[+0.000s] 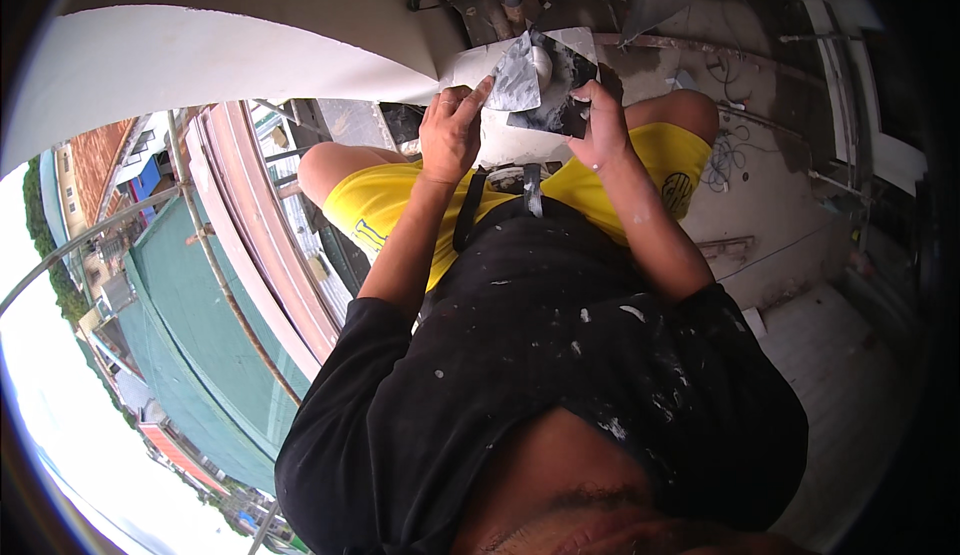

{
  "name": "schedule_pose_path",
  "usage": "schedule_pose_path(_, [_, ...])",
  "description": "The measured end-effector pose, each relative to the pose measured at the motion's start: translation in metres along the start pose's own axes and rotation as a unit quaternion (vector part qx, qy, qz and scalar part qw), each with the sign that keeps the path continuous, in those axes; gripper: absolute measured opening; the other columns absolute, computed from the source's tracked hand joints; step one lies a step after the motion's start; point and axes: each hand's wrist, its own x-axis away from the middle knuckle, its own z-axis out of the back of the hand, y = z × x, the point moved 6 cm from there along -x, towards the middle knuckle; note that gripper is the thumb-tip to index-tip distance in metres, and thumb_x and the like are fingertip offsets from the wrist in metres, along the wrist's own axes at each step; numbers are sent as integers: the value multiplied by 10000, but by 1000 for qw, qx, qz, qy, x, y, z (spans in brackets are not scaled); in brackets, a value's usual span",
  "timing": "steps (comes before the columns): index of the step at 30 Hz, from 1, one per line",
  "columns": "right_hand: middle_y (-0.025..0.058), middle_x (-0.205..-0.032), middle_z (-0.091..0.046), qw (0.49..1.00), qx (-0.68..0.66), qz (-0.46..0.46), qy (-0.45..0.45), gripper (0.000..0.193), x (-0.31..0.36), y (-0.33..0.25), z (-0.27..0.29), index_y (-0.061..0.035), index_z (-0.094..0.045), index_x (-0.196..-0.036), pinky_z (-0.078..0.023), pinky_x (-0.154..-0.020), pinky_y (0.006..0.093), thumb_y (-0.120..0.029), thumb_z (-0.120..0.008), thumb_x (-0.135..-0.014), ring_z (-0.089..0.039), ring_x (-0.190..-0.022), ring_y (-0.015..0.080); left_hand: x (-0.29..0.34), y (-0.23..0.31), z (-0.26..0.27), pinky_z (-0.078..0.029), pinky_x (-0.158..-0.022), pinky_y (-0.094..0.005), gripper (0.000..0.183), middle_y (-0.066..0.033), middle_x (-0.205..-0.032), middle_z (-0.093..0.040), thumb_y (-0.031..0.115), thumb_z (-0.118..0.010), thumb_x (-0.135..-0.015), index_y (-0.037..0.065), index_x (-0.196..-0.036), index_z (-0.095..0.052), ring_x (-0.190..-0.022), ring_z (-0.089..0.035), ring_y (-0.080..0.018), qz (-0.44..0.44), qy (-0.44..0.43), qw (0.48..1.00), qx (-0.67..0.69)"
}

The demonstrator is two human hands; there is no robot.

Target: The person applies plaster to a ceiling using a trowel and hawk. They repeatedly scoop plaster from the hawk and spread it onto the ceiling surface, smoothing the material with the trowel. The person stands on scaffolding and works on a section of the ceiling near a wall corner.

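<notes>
My left hand [455, 133] is closed on the edge of a grey, smeared scraper blade [513, 79], thumb and forefinger at its lower left corner. Against it on the right lies a dark flat plate [560, 107], streaked with white. The thumb and fingers of my right hand [603, 123] grip this plate by its right edge. A rounded lump of white putty [542, 67] sits between blade and plate. Both tools are held close together beyond my knees. Handles, if there are any, cannot be made out.
A pale curved wall surface [250, 50] spans the upper left. Below it, a window-like frame [265, 225] borders a drop toward buildings, green netting [200, 305] and a pole [215, 255]. Loose cable [735, 155] lies on the stained floor [740, 220] at right. A pipe [513, 10] stands ahead.
</notes>
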Motion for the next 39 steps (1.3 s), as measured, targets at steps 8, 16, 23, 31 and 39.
schedule_pose_path(8, [73, -1226, -657, 990, 33, 130, -51, 356, 29, -89, -28, -65, -585, -1255, -457, -1038, 444, -164, -552, -915, -616, -1169, 245, 13, -45, -40, -511, -682, -391, 272, -94, -879, -628, 180, -576, -953, 88, -1201, -638, -724, -616, -253, 147, -147, 968, 143])
schedule_pose_path(16, [57, -1165, -670, 863, 387, 317, -69, 295, 52, -110, -38, -2, -589, -1266, -489, -943, 326, -61, -587, -977, -622, -1093, 170, 8, 12, -18, -423, -438, -265, 414, -25, -719, -504, 261, -364, -986, -35, -1144, -608, -511, -487, -124, 462, -360, 554, 591])
schedule_pose_path(23, [130, -1241, -683, 671, 617, 376, -167, 308, 71, -85, -79, -20, -621, -1272, -489, -962, 315, 19, -542, -976, -645, -1152, 230, -4, 35, 7, -385, -411, -248, 376, -20, -710, -515, 243, -409, -942, -27, -1104, -616, -473, -456, -102, 439, -351, 571, 599])
schedule_pose_path(31, [153, -1308, -640, 550, 724, 390, -147, 461, 52, -86, -57, -63, -599, -1309, -520, -958, 390, 124, -519, -895, -632, -1174, 352, -7, 34, 17, -390, -425, -254, 358, -37, -714, -517, 219, -415, -947, -42, -1097, -608, -498, -480, -114, 403, -331, 668, 530])
schedule_pose_path(39, [181, -1224, -639, 423, 832, 359, 27, 369, 59, -82, -25, -19, -605, -1250, -517, -926, 421, -11, -528, -889, -623, -1103, 369, 15, -7, -17, -449, -483, -291, 314, -44, -721, -512, 259, -475, -999, -16, -1081, -601, -557, -524, -130, 395, -252, 779, 416])
